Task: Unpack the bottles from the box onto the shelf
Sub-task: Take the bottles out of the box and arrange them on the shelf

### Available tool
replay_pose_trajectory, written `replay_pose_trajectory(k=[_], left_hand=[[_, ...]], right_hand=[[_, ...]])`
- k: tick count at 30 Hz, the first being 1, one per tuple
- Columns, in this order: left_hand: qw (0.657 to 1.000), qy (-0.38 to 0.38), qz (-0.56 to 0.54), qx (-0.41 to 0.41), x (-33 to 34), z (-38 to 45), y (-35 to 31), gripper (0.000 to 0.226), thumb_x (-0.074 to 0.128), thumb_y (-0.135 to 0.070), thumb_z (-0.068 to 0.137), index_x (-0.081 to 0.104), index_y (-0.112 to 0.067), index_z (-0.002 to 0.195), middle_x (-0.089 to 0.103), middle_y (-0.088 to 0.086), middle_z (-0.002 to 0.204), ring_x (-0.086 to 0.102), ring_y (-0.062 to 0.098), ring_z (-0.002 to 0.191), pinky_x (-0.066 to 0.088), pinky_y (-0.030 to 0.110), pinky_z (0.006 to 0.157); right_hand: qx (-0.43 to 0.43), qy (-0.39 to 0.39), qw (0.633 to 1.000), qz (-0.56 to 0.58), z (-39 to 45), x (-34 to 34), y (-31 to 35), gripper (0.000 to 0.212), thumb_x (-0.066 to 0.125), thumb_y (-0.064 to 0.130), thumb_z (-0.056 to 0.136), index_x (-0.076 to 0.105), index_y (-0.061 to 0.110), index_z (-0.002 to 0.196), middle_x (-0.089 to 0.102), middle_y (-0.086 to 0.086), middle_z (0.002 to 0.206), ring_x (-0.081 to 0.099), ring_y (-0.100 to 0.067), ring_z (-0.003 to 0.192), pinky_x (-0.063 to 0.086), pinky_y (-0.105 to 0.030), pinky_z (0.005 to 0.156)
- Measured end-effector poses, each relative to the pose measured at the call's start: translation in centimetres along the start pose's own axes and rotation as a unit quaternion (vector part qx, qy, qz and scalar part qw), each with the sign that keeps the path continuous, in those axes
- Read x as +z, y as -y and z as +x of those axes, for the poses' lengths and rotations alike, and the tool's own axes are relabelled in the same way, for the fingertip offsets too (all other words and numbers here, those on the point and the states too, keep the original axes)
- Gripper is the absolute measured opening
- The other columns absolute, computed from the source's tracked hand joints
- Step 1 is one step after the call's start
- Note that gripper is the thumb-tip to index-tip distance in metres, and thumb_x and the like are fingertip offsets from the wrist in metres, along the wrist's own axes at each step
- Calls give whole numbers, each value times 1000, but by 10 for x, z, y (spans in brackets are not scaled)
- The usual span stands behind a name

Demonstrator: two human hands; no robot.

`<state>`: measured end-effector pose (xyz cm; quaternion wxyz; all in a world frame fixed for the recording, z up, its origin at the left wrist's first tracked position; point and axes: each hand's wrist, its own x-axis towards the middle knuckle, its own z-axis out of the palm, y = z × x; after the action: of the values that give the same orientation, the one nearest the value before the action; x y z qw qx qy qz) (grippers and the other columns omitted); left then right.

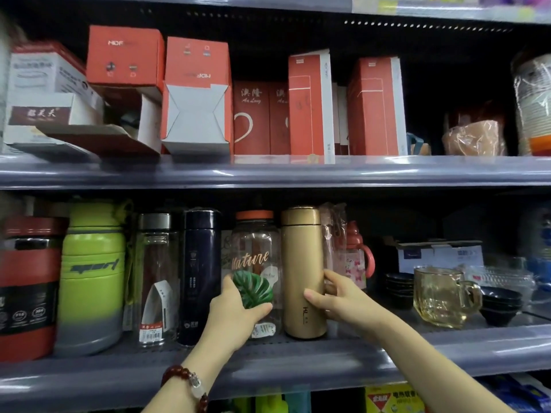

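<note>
fingers of the right hand clasp the gold flask upright on the shelf; left hand grips the clear bottle just left of the flask.

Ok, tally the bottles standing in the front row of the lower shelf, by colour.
Red and black: 1
Lime green: 1
Clear with silver cap: 1
Dark navy: 1
Clear with orange cap: 1, held by the left hand
Gold: 1, held by the right hand
Total: 6
</note>
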<state>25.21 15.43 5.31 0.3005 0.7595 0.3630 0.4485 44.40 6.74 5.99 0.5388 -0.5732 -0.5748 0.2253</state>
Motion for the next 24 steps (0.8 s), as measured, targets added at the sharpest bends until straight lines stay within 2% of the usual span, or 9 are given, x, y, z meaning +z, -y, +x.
replay_pose_trajectory(k=[4, 6, 9, 12, 15, 16, 19, 21, 24], left_hand=[[999, -29, 28, -20, 7, 4, 0, 78, 72, -28, 79, 24, -10, 139, 53, 12, 127, 58, 25, 108, 48, 29, 87], [999, -30, 31, -23, 7, 4, 0, 80, 72, -28, 80, 23, -9, 139, 52, 13, 128, 57, 27, 112, 48, 31, 90], [999, -24, 26, -22, 6, 3, 0, 76, 73, -27, 79, 26, -10, 137, 53, 12, 128, 57, 25, 110, 47, 28, 86], [1000, -8, 17, -14, 4, 2, 0, 70, 73, -27, 79, 31, -13, 133, 54, 9, 126, 55, 18, 100, 43, 23, 79], [1000, 6, 8, -10, 2, 3, -1, 71, 73, -28, 79, 31, -13, 135, 54, 7, 126, 55, 16, 102, 42, 22, 80], [1000, 6, 8, -8, 2, 2, -1, 73, 73, -29, 79, 30, -13, 136, 54, 7, 127, 55, 16, 103, 42, 22, 81], [999, -2, 34, -6, 1, -1, -3, 84, 72, -33, 80, 21, -11, 143, 51, 9, 133, 55, 20, 111, 42, 21, 84], [997, 3, 71, -7, 1, -1, -5, 88, 70, -37, 80, 17, -9, 145, 49, 12, 136, 55, 24, 117, 42, 23, 85], [990, 9, 139, -15, -3, 1, -13, 84, 70, -41, 79, 25, -4, 139, 51, 14, 132, 57, 26, 115, 47, 26, 86]], right_hand=[[-19, -28, 999, -38, 4, 10, -1, 60, 71, 36, 81, 46, 21, 133, 62, 3, 124, 61, -14, 113, 51, -40, 99], [-21, -28, 999, -42, 4, 11, 0, 59, 71, 36, 81, 46, 21, 132, 61, 2, 125, 60, -15, 114, 50, -41, 100], [-17, -32, 998, -47, 4, 8, 3, 56, 71, 31, 82, 47, 16, 130, 62, -1, 123, 62, -16, 112, 51, -41, 99], [-12, -23, 999, -44, 4, 3, 4, 52, 70, 25, 84, 48, 15, 130, 64, -2, 120, 63, -15, 109, 54, -35, 94], [-10, -20, 999, -47, 1, 2, 5, 48, 68, 24, 86, 49, 15, 129, 63, -1, 119, 62, -12, 107, 55, -22, 79], [-12, -24, 999, -45, 1, 3, 4, 49, 68, 25, 86, 49, 16, 130, 63, -1, 119, 62, -12, 108, 54, -22, 79], [-13, -34, 999, -40, -1, 7, 4, 53, 68, 27, 85, 47, 16, 132, 64, 2, 118, 61, -11, 108, 53, -31, 91], [-3, -34, 999, -40, -1, 8, 4, 55, 69, 29, 84, 47, 17, 133, 63, 5, 117, 62, -9, 106, 53, -29, 89], [12, -55, 995, -84, -3, 6, 7, 60, 73, 39, 78, 50, 19, 130, 64, 2, 120, 63, -15, 107, 53, -37, 94]])
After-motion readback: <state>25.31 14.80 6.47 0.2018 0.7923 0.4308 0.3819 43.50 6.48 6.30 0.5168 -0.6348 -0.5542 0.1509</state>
